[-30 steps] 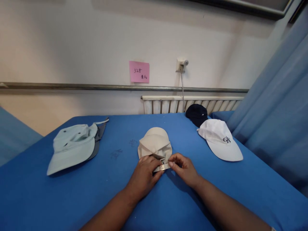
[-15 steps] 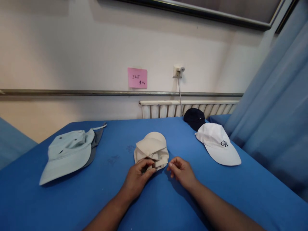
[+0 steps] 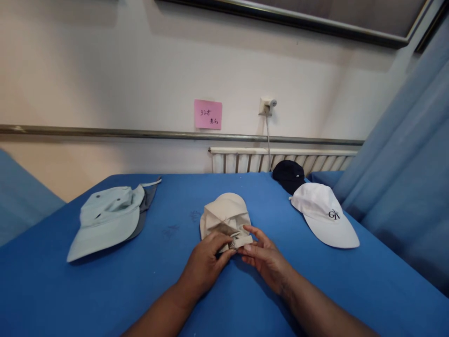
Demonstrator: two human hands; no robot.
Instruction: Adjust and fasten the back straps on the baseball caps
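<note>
A beige baseball cap (image 3: 224, 210) lies in the middle of the blue-covered table, its brim pointing away from me and its back strap (image 3: 242, 241) toward me. My left hand (image 3: 206, 260) pinches the strap end at the cap's near edge between thumb and fingers. At the strap's right end is my right hand (image 3: 264, 257), thumb and index finger spread around it, the other fingers curled beneath. Whether the right fingertips press on the strap is hard to make out.
A light blue cap (image 3: 108, 215) rests on a dark grey cap (image 3: 140, 223) at the left. On the right, a white cap (image 3: 324, 215) lies before a navy cap (image 3: 289, 175). A blue curtain (image 3: 403, 164) hangs at right; a radiator (image 3: 245, 161) stands behind the blue tabletop (image 3: 182, 196).
My right hand has moved left to the strap and its index finger has lifted and spread. The left hand keeps its pinch. The whole view has shifted slightly.
</note>
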